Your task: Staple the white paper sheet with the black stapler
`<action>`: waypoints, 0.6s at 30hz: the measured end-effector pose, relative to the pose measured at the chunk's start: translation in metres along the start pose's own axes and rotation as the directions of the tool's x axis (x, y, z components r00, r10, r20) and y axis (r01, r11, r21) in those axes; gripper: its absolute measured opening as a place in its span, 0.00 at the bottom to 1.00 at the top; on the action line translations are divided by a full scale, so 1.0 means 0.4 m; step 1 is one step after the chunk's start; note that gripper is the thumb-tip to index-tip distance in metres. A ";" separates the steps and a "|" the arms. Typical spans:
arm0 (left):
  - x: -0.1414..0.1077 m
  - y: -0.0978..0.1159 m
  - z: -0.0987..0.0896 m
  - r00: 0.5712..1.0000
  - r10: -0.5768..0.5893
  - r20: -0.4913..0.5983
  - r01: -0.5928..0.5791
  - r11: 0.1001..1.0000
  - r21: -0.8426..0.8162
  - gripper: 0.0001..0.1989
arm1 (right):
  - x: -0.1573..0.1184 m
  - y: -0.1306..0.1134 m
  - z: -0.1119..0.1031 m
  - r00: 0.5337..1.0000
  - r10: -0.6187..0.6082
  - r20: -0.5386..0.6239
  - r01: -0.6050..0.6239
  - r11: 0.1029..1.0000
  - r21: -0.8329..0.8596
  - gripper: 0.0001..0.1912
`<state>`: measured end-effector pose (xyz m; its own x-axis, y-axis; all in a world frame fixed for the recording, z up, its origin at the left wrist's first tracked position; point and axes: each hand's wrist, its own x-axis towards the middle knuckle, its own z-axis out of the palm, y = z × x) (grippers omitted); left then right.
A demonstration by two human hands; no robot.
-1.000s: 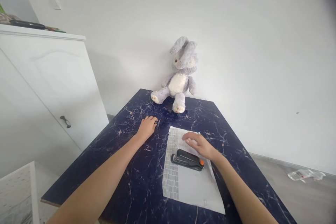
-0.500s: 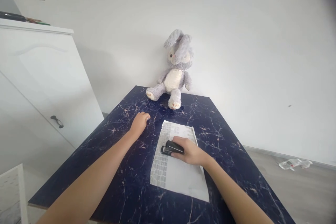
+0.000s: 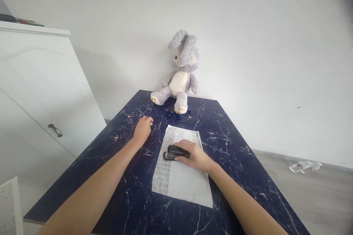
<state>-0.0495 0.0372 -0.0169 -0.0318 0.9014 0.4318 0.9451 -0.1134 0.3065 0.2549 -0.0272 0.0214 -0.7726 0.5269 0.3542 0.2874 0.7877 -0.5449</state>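
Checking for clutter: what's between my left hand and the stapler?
Head view: from your left hand, dark marbled tabletop, then the paper's patterned strip, up to the stapler.

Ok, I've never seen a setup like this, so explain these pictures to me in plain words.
There's no machine here: the arms are a person's, and every picture comes from one camera worn on their head, looking forward and down. On the dark blue marbled table lies a sheet of paper, partly covered in a grey printed pattern. A plush rabbit sits at the far end. The right hand grips a black stapler over the paper. The left hand is loosely curled beside it; I can't tell whether it holds anything.
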 end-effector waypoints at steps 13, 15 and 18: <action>-0.003 0.005 -0.030 0.996 -0.086 -0.009 0.086 0.991 0.099 0.11 | -0.005 0.026 -0.001 0.997 0.018 0.069 -0.018 1.000 0.007 0.26; -0.002 0.011 -0.030 0.997 -0.073 0.018 0.071 0.994 0.088 0.10 | -0.005 0.025 -0.001 0.997 0.018 0.069 -0.018 1.000 0.000 0.26; -0.002 0.016 -0.030 0.996 -0.076 0.056 0.071 0.994 0.084 0.08 | -0.004 0.020 -0.002 0.997 0.022 0.073 -0.022 1.000 -0.003 0.25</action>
<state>-0.0472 0.0308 -0.0049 -0.0854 0.9293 0.3593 0.9645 -0.0133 0.2637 0.2588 -0.0214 0.0170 -0.8054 0.5192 0.2859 0.3059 0.7772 -0.5499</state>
